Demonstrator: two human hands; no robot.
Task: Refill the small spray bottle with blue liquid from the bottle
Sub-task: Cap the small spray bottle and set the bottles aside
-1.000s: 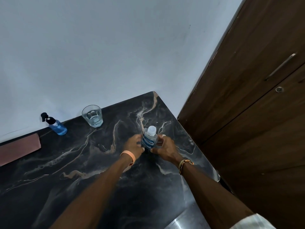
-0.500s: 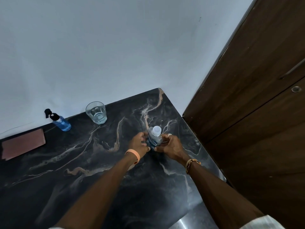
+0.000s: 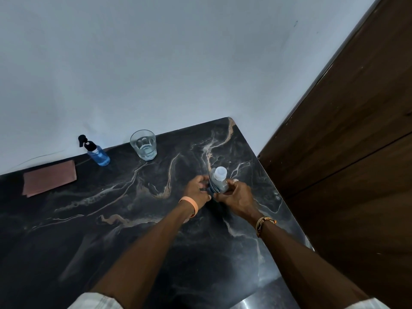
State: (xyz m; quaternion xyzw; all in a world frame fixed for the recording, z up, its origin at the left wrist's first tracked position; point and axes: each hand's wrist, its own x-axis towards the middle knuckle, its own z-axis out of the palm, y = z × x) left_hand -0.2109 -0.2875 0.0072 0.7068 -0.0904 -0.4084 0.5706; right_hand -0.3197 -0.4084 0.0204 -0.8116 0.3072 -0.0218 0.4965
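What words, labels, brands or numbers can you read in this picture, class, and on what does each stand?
The bottle's blue label: white print, too blurred to read.
The band on the right wrist: marks too small to read.
The spray bottle and glass: no text shows.

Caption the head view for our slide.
Left hand and right hand grip the capped bottle on a marble counter; spray bottle untouched.

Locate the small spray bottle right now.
Head view: the small spray bottle stands at the back left of the countertop by the wall, between the pink cloth and the glass, far from the left hand and right hand gripping the bottle.
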